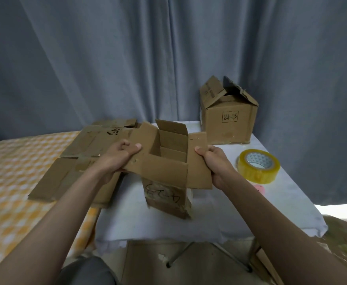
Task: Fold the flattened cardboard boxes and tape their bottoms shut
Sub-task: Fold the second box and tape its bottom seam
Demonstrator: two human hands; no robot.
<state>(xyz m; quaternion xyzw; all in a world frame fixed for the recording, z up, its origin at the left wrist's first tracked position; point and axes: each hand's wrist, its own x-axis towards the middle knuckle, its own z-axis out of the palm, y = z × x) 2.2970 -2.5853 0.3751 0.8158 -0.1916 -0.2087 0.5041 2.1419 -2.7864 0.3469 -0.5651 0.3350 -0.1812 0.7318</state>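
Head view shows left hand and right hand pinching opposite flaps of the small brown cardboard box between them; light, bendy, best held near creases.

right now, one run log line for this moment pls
stage: folding flaps | left hand: grips left flap | right hand: grips right flap | small box: upright on table | tape roll: untouched, right
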